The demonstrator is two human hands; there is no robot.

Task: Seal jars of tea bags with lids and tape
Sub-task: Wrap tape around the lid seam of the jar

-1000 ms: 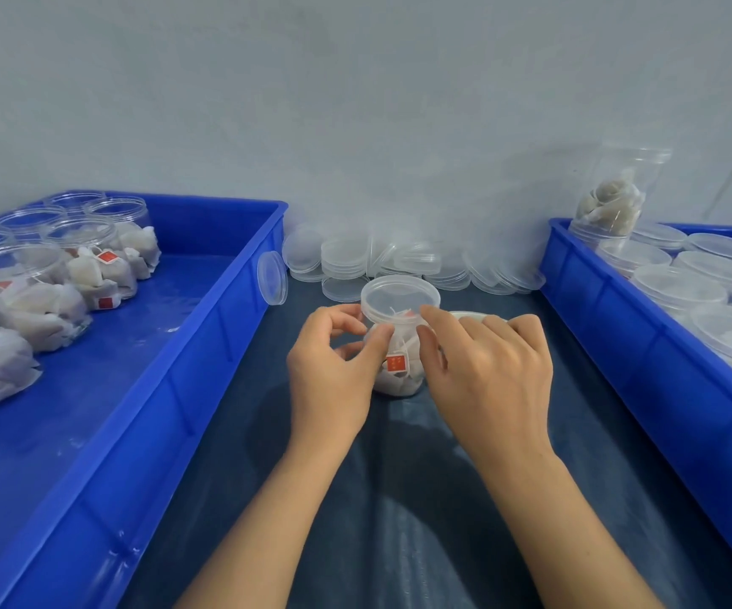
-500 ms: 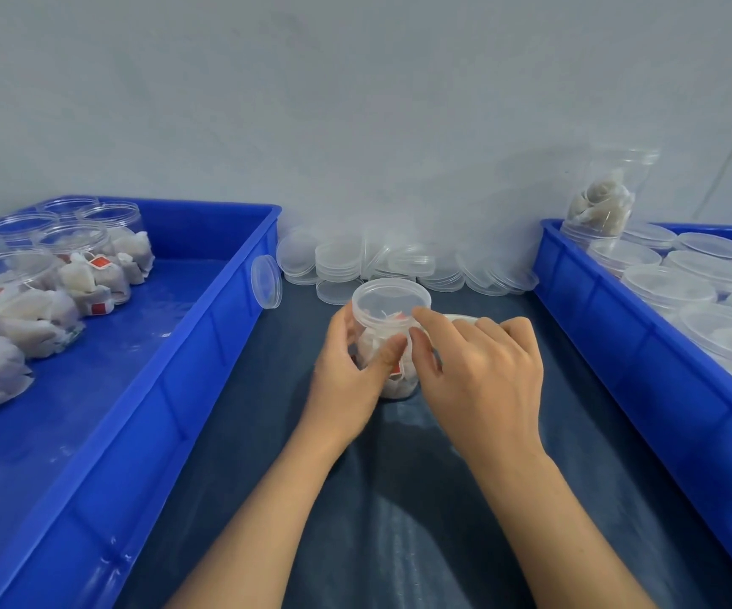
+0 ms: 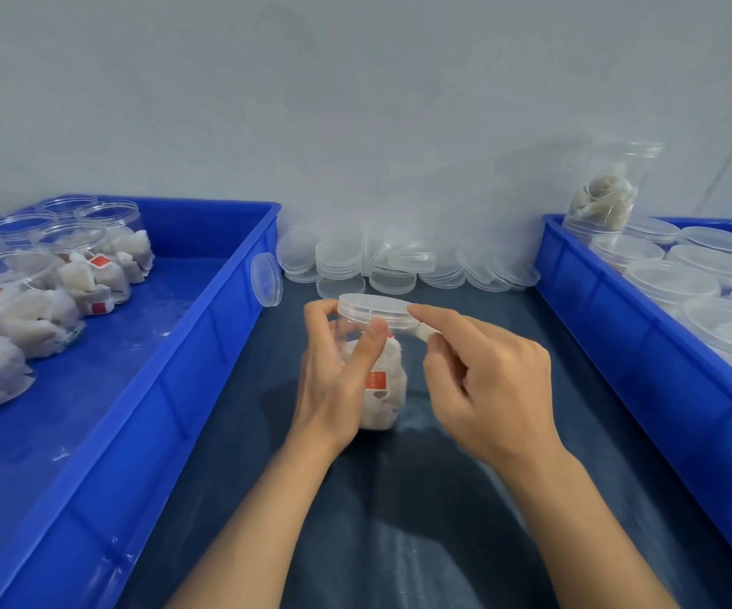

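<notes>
A clear plastic jar full of white tea bags with a red tag is held above the dark table, a clear lid sitting on top. My left hand grips the jar from the left, thumb across its front wall. My right hand is at the jar's right, index finger stretched to the lid's rim. Its thumb and fingers pinch a small whitish piece, apparently a tape roll, mostly hidden by the fingers.
A blue bin on the left holds several open jars of tea bags. A blue bin on the right holds several lidded jars. Loose clear lids pile along the wall, one lid leaning on the left bin.
The jar has been lifted and brought closer. My left hand shifted from pinching near its front to wrapping the body. My right hand drew back to the lid's rim, exposing the whitish piece.
</notes>
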